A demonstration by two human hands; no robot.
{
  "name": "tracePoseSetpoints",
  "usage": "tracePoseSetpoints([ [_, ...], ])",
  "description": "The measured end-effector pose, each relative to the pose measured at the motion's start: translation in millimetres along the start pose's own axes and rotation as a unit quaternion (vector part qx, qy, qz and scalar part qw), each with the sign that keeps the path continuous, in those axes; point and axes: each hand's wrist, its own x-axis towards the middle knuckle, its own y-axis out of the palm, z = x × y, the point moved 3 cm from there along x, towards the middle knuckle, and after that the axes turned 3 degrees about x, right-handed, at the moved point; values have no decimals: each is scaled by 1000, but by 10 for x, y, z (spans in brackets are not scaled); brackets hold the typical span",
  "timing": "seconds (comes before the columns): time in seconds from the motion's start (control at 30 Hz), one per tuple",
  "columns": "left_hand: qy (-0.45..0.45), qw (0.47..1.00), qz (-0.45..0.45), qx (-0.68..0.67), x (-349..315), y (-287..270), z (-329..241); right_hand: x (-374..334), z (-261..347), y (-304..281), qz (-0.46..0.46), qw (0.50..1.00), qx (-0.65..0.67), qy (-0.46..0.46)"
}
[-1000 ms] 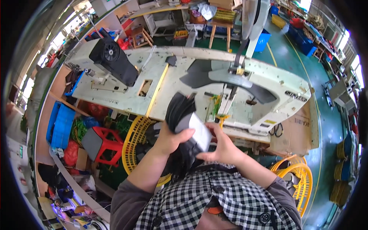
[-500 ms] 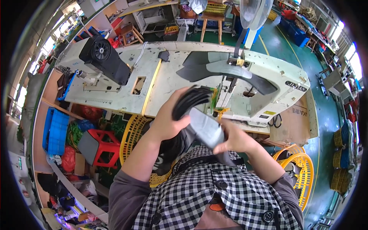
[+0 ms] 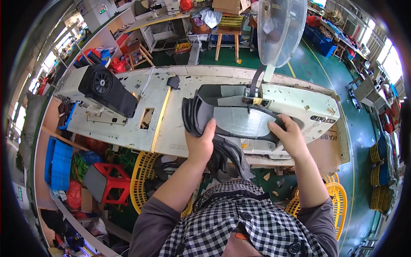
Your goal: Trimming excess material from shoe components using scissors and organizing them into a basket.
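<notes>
My left hand (image 3: 201, 143) is closed around a folded stack of dark grey sheet pieces (image 3: 191, 115), thumb on top. One long grey piece (image 3: 239, 120), with a pale smooth middle and a dark border, stretches from that stack to my right hand (image 3: 291, 136), whose thumb and fingers pinch its far end. It looks like a shoe upper part, held in front of the sewing machine (image 3: 299, 97) on the right. More dark strips (image 3: 229, 156) hang below my left hand. Behind, another curved grey piece (image 3: 229, 91) lies by the machine's needle area, partly hidden.
At left on the white worktable (image 3: 171, 107) stands a second machine with a black motor (image 3: 102, 83). A transparent-bladed fan (image 3: 280, 32) rises behind the right machine. Below are yellow baskets (image 3: 143, 180), a red-framed stool (image 3: 111, 182) and a blue crate (image 3: 60, 162).
Both hands have moved up and away from my body, over the table. The grey piece has swung from slanting near my apron to lying level, stretched between the hands, in front of the machine.
</notes>
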Motion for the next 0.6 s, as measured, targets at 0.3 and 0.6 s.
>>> tracePoseSetpoints([
  [0.3, -46, 996, -39, -73, 35, 132, 283, 209, -442, 95, -57, 981, 180, 36],
  [0.6, -68, 996, -25, -52, 27, 132, 275, 289, -480, 142, -37, 955, 288, 59],
])
